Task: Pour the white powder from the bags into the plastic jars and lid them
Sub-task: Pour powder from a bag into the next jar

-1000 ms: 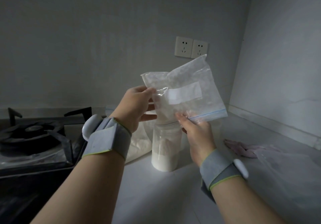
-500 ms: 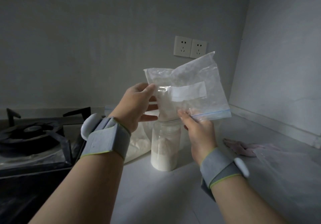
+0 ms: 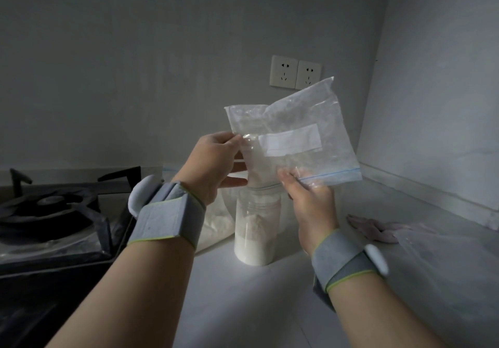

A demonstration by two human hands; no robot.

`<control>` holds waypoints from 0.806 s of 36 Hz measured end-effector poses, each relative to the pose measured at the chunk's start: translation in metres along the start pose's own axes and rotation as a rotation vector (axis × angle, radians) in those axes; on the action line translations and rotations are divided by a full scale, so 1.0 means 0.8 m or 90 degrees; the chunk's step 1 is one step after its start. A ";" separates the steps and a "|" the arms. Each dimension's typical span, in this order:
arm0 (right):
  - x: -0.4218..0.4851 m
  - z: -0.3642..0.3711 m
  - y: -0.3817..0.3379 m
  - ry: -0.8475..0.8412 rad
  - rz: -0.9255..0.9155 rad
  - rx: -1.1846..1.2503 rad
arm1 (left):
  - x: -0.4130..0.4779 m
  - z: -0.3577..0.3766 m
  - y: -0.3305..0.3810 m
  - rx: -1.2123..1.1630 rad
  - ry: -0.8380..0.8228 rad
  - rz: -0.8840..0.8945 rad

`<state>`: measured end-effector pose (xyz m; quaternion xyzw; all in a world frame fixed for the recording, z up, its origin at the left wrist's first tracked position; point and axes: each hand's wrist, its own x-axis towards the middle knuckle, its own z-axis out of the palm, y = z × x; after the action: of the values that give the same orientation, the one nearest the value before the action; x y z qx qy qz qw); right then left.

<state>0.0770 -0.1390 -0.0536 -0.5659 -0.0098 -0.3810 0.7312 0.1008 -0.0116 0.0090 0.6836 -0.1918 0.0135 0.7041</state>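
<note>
A clear zip bag (image 3: 302,131) with a white label and white powder inside is tipped mouth-down over an open plastic jar (image 3: 256,228). The jar stands upright on the white counter (image 3: 270,307), with white powder filling roughly its lower half. My left hand (image 3: 216,164) pinches the bag's left edge above the jar. Just right of the jar's mouth, my right hand (image 3: 307,199) grips the bag's blue-striped opening. No lid is in view.
Another bag with powder (image 3: 216,220) lies behind the jar, partly hidden by my left wrist. A black gas stove (image 3: 54,218) fills the left. A pink cloth (image 3: 375,228) and a clear plastic bag (image 3: 448,264) lie on the right. Two wall sockets (image 3: 295,74) are behind.
The bag has been lifted slightly and tipped a little more upright over the jar, and both hands have risen with it. The powder in the jar stands a bit higher.
</note>
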 end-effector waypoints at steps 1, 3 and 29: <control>0.000 0.000 0.000 0.001 0.002 0.004 | 0.000 0.000 0.000 0.001 -0.002 -0.001; 0.000 0.000 0.001 -0.006 0.004 0.002 | 0.000 0.000 0.000 0.000 -0.009 0.001; 0.000 0.005 0.008 -0.027 -0.016 -0.048 | -0.001 0.003 0.001 0.018 -0.013 0.005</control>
<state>0.0820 -0.1354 -0.0575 -0.6008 -0.0180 -0.3785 0.7039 0.0992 -0.0133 0.0091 0.6927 -0.2017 0.0117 0.6923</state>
